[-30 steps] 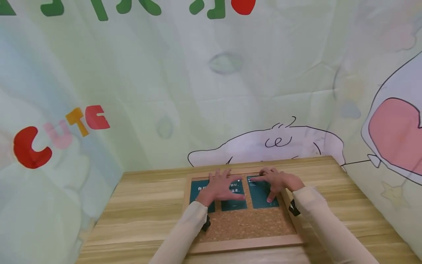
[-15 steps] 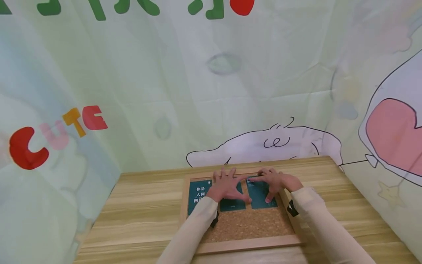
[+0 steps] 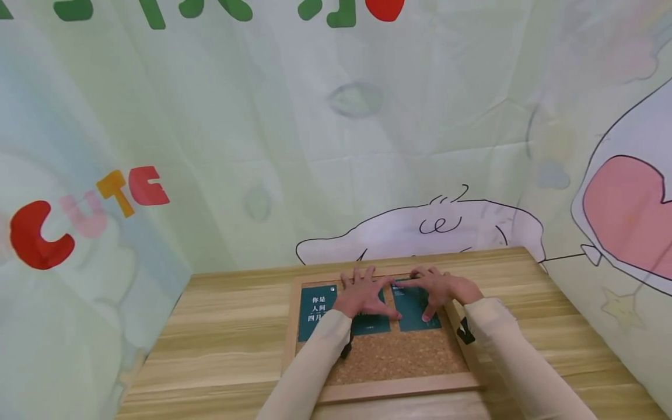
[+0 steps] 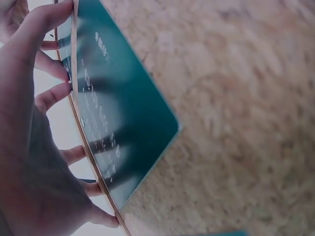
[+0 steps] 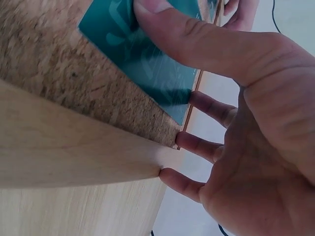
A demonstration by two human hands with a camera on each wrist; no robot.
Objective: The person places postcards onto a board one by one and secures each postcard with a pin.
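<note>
Three dark teal cards lie in a row on a framed corkboard (image 3: 401,361). The left card (image 3: 310,329) shows white characters and a small pale pin (image 3: 333,289) near its top right corner. My left hand (image 3: 361,296) spreads over the middle card (image 3: 375,325), hiding much of it. Its index fingertip reaches the top left corner of the right card (image 3: 412,306), and its thumb points at the gap between the two cards. My right hand (image 3: 442,289) presses its thumb on the right card's lower part. Its fingers (image 5: 199,145) extend along the board's top edge.
The board's pale wooden frame (image 3: 404,387) lies on a wood-grain table (image 3: 236,326). Behind the table hangs a printed cloth (image 3: 252,146) with cartoon figures and coloured letters. Bare cork fills the board's lower half.
My left hand has shifted right, uncovering the left card's characters and pin. Its index fingertip now meets the right index at the right card's top left corner. The right hand stays put.
</note>
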